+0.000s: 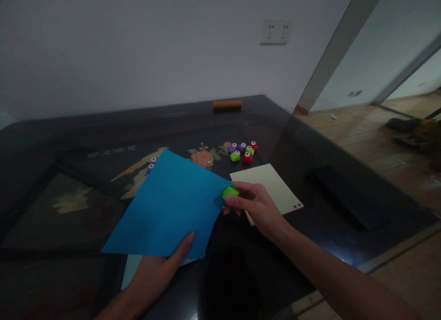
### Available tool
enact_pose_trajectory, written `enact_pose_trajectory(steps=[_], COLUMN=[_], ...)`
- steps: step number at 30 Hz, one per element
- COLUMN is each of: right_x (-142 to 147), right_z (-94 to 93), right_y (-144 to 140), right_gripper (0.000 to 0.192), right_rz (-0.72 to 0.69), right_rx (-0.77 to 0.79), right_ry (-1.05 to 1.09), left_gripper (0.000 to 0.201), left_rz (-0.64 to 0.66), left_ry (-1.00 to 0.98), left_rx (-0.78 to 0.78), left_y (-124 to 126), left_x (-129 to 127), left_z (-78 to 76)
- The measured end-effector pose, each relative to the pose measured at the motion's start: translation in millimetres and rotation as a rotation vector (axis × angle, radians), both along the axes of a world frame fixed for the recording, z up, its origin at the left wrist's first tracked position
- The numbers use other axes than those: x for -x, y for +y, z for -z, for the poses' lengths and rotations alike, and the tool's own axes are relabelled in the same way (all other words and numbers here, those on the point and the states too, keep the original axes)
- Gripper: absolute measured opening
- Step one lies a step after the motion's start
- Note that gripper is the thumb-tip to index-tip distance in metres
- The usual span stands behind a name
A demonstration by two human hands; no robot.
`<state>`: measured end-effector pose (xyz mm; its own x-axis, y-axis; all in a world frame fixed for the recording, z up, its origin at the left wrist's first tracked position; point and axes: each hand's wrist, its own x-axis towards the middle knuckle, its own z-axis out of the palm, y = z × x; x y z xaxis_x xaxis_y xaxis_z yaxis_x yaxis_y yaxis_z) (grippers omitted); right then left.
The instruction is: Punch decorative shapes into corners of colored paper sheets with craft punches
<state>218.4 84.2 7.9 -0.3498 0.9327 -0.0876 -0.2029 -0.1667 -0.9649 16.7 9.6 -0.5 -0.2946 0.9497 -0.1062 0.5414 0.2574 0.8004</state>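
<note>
A sheet of blue paper [172, 205] is in my left hand [161, 269], thumb on top and the other fingers hidden beneath. My right hand [257, 205] pinches a small green craft punch [230, 192] at the sheet's right corner. Whether the paper sits inside the punch's slot I cannot tell. Under my right wrist lies a pale yellow notepad [272, 184] with small dark and red marks at one corner. Beyond it stands a cluster of several red, green and purple craft punches [247, 158]. Two purple punches [150, 168] show past the blue sheet's left edge.
A dark glossy table [292, 141] with a printed flower pattern carries everything. An orange-brown bar [227, 105] lies near the wall at the back. On the right side rests a flat black object [344, 196]. Pale paper [131, 267] shows below the blue sheet.
</note>
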Motion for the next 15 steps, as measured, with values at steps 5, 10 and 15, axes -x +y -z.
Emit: enact_pose_trajectory(steps=[5,10,15], right_x=[0,1,0], right_z=[0.6,3.0,5.7], right_y=[1,1,2], right_gripper=[0.031,0.029,0.027], right_rz=[-0.011,-0.035,-0.056], right_rx=[0.011,0.027,0.047], right_ry=[-0.016,-0.004,0.008], left_gripper=[0.043,0.036,0.034], left_rz=[0.029,0.102,0.142], left_ry=[0.055,0.166,0.266], left_rx=[0.009,0.021,0.027], left_y=[0,-4,-1], left_x=[4,15,22], left_z=[6.6,17.7,22.2])
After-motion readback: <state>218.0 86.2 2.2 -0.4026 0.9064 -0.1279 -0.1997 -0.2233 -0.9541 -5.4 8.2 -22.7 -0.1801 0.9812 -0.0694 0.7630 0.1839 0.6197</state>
